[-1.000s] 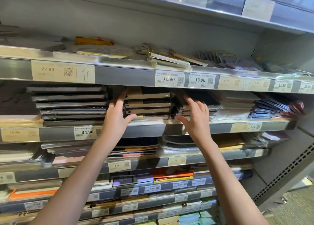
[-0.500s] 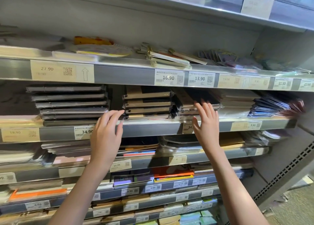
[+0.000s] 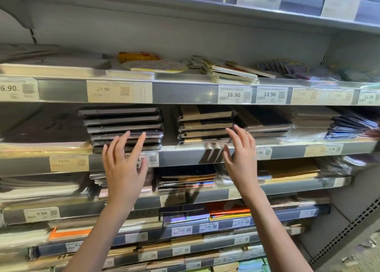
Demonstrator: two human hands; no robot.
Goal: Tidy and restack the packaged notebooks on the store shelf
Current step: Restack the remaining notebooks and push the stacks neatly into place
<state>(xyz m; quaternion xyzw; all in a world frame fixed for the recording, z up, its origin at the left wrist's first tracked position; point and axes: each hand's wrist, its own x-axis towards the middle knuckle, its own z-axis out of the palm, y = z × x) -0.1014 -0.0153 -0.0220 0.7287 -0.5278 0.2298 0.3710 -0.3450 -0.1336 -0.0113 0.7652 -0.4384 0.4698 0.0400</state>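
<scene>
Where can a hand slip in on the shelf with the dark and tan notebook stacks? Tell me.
A bare gap lies between the dark stack and the tan stack. Rightward it is crowded: the tan stack abuts the tilted pile, with more packs beyond.

I have both hands raised before the shelf, fingers straight and spread, holding nothing. My left hand (image 3: pixel 123 169) is in front of the dark notebook stack (image 3: pixel 123 125), fingertips overlapping its lower books. My right hand (image 3: pixel 240 158) is at the near right corner of the tan-and-black notebook stack (image 3: pixel 205 123). The shelf edge (image 3: pixel 185 157) carries price tags (image 3: pixel 235 94).
</scene>
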